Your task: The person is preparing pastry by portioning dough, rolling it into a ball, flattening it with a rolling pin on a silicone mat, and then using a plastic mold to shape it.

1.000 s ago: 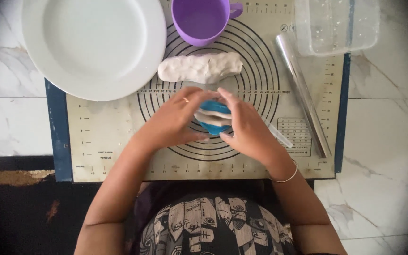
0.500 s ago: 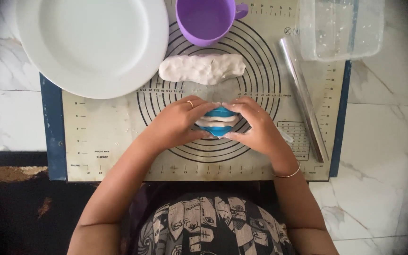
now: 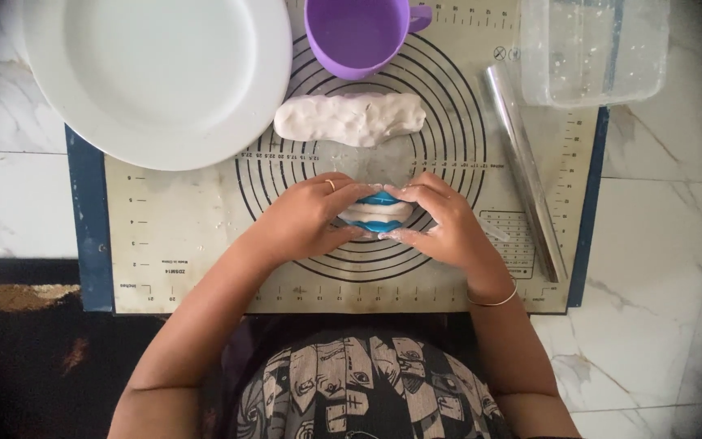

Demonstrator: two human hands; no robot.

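A small blue mould (image 3: 379, 213) with white dough in it sits at the middle of the ringed pastry mat (image 3: 172, 244). My left hand (image 3: 306, 218) grips its left side, a ring on one finger. My right hand (image 3: 440, 221) grips its right side, fingertips dusted with flour, a thin bangle on the wrist. Both sets of fingers press around the mould, hiding most of it. A long lump of white dough (image 3: 349, 119) lies on the mat just beyond my hands.
A large white plate (image 3: 156, 73) lies at the back left, overlapping the mat. A purple cup (image 3: 359, 32) stands at the back centre. A clear plastic box (image 3: 591, 49) is at the back right, and a metal rolling pin (image 3: 526, 171) lies along the mat's right side.
My hands have drawn apart slightly and now hold the mould from either side, so the dough between its blue halves shows more. The view has shifted a little.
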